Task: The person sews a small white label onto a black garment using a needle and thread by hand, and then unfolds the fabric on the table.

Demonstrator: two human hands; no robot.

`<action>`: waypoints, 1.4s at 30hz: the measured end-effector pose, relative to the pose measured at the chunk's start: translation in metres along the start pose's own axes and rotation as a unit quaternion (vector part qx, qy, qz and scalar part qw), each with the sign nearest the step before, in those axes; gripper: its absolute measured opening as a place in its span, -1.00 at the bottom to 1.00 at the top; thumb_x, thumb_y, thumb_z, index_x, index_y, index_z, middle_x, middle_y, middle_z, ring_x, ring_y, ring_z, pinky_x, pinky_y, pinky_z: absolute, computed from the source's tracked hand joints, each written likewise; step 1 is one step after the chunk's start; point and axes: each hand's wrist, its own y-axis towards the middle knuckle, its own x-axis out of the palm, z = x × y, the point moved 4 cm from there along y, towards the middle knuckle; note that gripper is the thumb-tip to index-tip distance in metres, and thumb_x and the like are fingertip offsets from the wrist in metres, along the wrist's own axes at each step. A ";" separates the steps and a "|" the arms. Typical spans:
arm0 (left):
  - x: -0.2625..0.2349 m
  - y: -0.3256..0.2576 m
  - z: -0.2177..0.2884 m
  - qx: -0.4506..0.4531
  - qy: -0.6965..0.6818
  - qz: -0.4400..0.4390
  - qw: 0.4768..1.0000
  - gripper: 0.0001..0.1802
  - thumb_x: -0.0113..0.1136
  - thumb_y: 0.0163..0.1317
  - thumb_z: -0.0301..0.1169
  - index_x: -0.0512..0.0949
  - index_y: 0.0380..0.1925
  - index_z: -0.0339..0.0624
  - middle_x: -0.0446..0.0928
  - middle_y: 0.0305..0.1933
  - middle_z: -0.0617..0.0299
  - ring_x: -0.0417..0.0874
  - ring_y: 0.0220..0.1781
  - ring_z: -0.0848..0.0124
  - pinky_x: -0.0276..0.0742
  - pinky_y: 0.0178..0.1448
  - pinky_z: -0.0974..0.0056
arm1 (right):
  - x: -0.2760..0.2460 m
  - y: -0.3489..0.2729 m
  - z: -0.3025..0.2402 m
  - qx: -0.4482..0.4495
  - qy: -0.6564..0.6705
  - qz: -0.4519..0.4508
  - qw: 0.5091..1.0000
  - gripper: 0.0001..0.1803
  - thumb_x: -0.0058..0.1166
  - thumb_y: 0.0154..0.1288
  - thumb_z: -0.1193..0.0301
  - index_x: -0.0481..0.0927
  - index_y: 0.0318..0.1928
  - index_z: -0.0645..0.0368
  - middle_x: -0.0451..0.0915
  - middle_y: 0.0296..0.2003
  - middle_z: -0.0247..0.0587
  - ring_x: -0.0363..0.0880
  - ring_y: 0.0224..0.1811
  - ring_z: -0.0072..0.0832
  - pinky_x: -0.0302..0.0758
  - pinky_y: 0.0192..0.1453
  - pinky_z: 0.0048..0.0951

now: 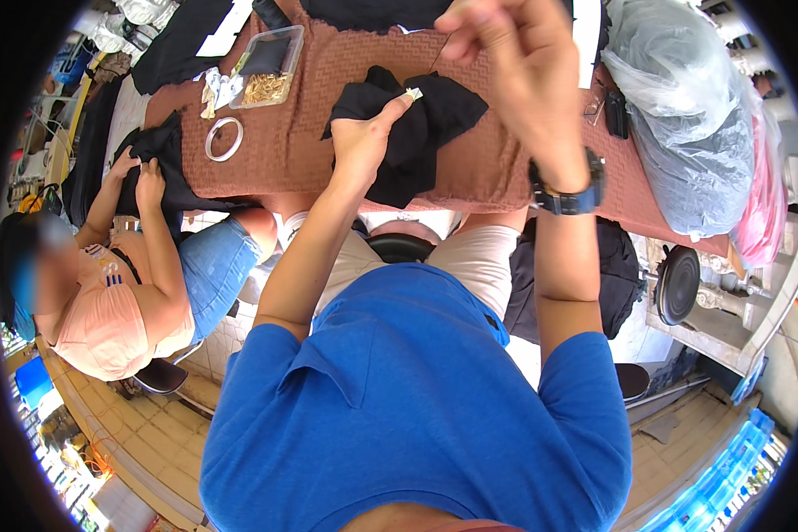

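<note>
My left hand (363, 146) is closed on a piece of black fabric (439, 111) lying bunched on the table, its thumb beside a small whitish label (414, 93) at the fabric's upper part. Raised above and to the right, my right hand (519, 75) has its fingertips pinched together, somewhat blurred. A thin dark thread (436, 59) runs from those fingertips down toward the fabric. Whether a needle is between the fingers is too small to tell.
A brown textured cloth (275, 160) covers the table. To the left are a clear plastic box (266, 71) with gold-coloured bits and a white ring (224, 139). Filled plastic bags (683, 115) stand at right. A co-worker (124, 284) handles black fabric at left.
</note>
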 end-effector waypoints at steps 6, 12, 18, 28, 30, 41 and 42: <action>-0.004 0.010 -0.010 0.013 0.031 -0.012 0.999 -0.82 0.44 0.10 -0.53 0.59 -0.56 -0.27 0.56 -0.51 0.35 0.50 -0.49 0.58 0.41 -0.40 0.41 | -0.017 0.023 -0.085 -0.240 0.081 0.023 0.967 -0.78 -0.01 0.55 0.37 0.45 -0.14 0.33 0.61 -0.42 -0.16 0.57 -0.52 -0.57 0.54 -0.44 -0.62; -0.004 0.014 -0.012 -0.002 0.043 0.010 0.999 -0.87 0.42 0.13 -0.54 0.63 -0.52 -0.31 0.61 -0.47 0.30 0.56 -0.46 0.55 0.47 -0.36 0.40 | -0.005 0.011 -0.092 -0.262 0.184 0.037 0.947 -0.76 -0.04 0.57 0.35 0.44 -0.12 0.34 0.59 -0.45 -0.15 0.57 -0.55 -0.53 0.54 -0.48 -0.59; 0.004 0.010 0.004 -0.064 -0.191 -0.086 0.976 -0.94 0.33 0.21 -0.55 0.67 -0.35 -0.34 0.68 -0.32 0.23 0.65 -0.34 0.50 0.58 -0.24 0.39 | 0.025 -0.028 -0.074 0.001 0.204 -0.104 0.974 -0.93 0.15 0.33 0.64 0.58 -0.20 0.36 0.64 -0.27 -0.02 0.65 -0.42 -0.48 0.61 -0.36 -0.54; 0.014 -0.011 0.038 -0.156 -0.221 -0.059 0.961 -0.90 0.31 0.28 -0.48 0.67 -0.23 -0.24 0.66 -0.25 0.28 0.68 -0.23 0.52 0.60 -0.16 0.41 | 0.035 -0.095 0.083 0.121 0.030 0.145 0.982 -0.90 0.26 0.29 0.60 0.71 -0.18 0.32 0.44 -0.36 -0.37 0.52 -0.43 -0.68 0.48 -0.37 -0.63; 0.014 -0.012 0.036 -0.141 -0.227 -0.073 0.961 -0.91 0.31 0.28 -0.49 0.67 -0.23 -0.24 0.66 -0.25 0.29 0.68 -0.22 0.52 0.60 -0.15 0.41 | 0.034 -0.096 0.084 0.103 0.005 0.163 0.981 -0.90 0.28 0.27 0.60 0.73 -0.19 0.30 0.42 -0.40 -0.39 0.48 -0.45 -0.70 0.42 -0.41 -0.64; 0.014 -0.012 0.031 -0.110 -0.220 -0.084 0.966 -0.89 0.31 0.27 -0.50 0.65 -0.21 -0.23 0.66 -0.23 0.29 0.68 -0.20 0.53 0.62 -0.09 0.41 | 0.032 -0.095 0.088 0.109 0.007 0.176 0.978 -0.87 0.30 0.25 0.59 0.75 -0.18 0.26 0.40 -0.45 -0.41 0.42 -0.48 -0.72 0.32 -0.46 -0.64; 0.013 -0.012 0.030 -0.115 -0.219 -0.086 0.965 -0.87 0.31 0.27 -0.50 0.64 -0.19 -0.23 0.66 -0.21 0.28 0.70 -0.17 0.51 0.64 -0.06 0.39 | 0.032 -0.095 0.088 0.110 0.006 0.176 0.978 -0.88 0.30 0.25 0.59 0.75 -0.18 0.26 0.40 -0.45 -0.41 0.42 -0.48 -0.72 0.32 -0.46 -0.64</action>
